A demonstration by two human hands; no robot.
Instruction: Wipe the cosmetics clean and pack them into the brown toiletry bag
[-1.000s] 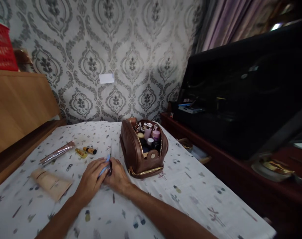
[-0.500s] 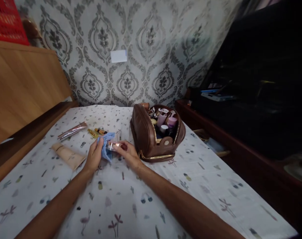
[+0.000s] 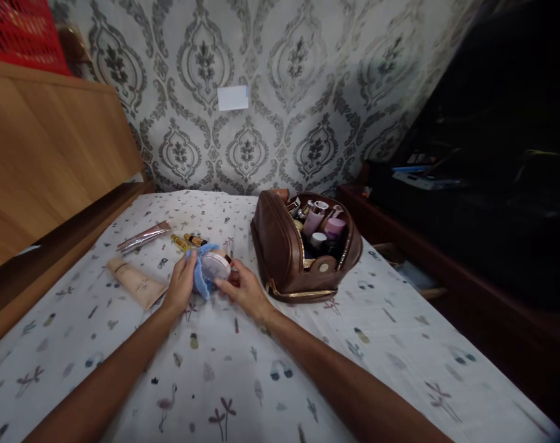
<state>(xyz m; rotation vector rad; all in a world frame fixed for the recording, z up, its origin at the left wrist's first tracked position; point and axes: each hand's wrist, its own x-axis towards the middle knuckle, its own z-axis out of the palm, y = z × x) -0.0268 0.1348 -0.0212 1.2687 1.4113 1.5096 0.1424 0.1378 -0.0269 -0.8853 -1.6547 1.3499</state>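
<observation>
My left hand [image 3: 182, 280] is closed on a crumpled blue cloth [image 3: 202, 290], which lies against a round, pale powder compact [image 3: 216, 267]. The compact's flat round face is tilted up toward me. My right hand [image 3: 245, 288] pinches the compact at its right edge. Left of my hands, a beige squeeze tube [image 3: 135, 282] and a shiny rose-coloured tube [image 3: 144, 237] lie on the patterned sheet. Just behind the cloth are two small gold-and-black tubes [image 3: 188, 240]. To the right, a brown cosmetic bag [image 3: 280, 246] stands unzipped, with several bottles and jars inside.
The white patterned sheet [image 3: 243, 381] covers the surface under my hands. A wooden headboard-like panel [image 3: 53, 129] borders the left, with a red basket [image 3: 24, 37] above it. Along the right runs a dark red wooden edge [image 3: 376, 215] beside a black area. Wallpaper rises behind.
The compact has turned, so its round face shows now instead of its shiny edge. Both hands keep hold. The whole view has shifted slightly, moving the scene to the right.
</observation>
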